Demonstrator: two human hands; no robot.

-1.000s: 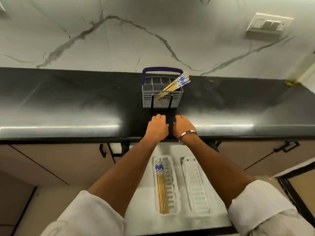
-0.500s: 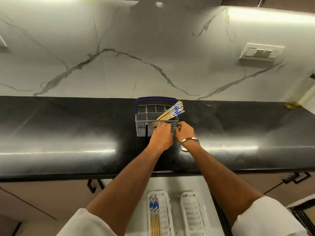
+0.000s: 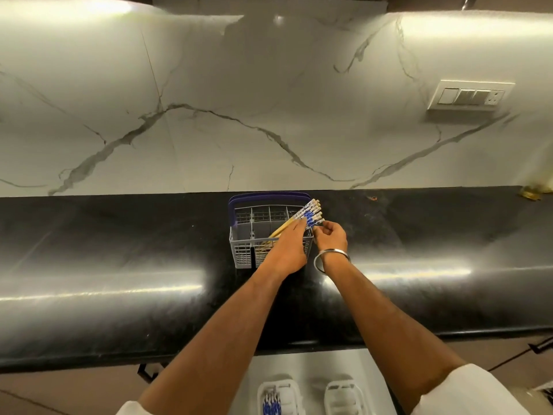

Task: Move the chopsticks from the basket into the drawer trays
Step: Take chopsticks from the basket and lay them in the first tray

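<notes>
A grey basket [image 3: 244,253] with a blue handle stands on the black counter. A bundle of chopsticks [image 3: 311,212] with blue-and-white tops leans out of its right side. My left hand [image 3: 287,250] lies over the basket with its fingers stretched onto the chopsticks. My right hand [image 3: 330,238] is at the basket's right edge and pinches the lowest chopstick top between thumb and fingers. Below the counter, the open drawer holds two white trays: the left tray [image 3: 278,396] has several chopsticks in it, the right tray [image 3: 344,396] shows none.
The black counter [image 3: 119,265] runs the full width, with a marble wall behind it. A switch plate [image 3: 469,95] is on the wall at the right. Black cabinet handles [image 3: 146,371] show under the counter edge.
Both hands have moved from the counter's front edge up to the basket and onto the chopstick tops. The view has tilted upward, so less of the drawer shows.
</notes>
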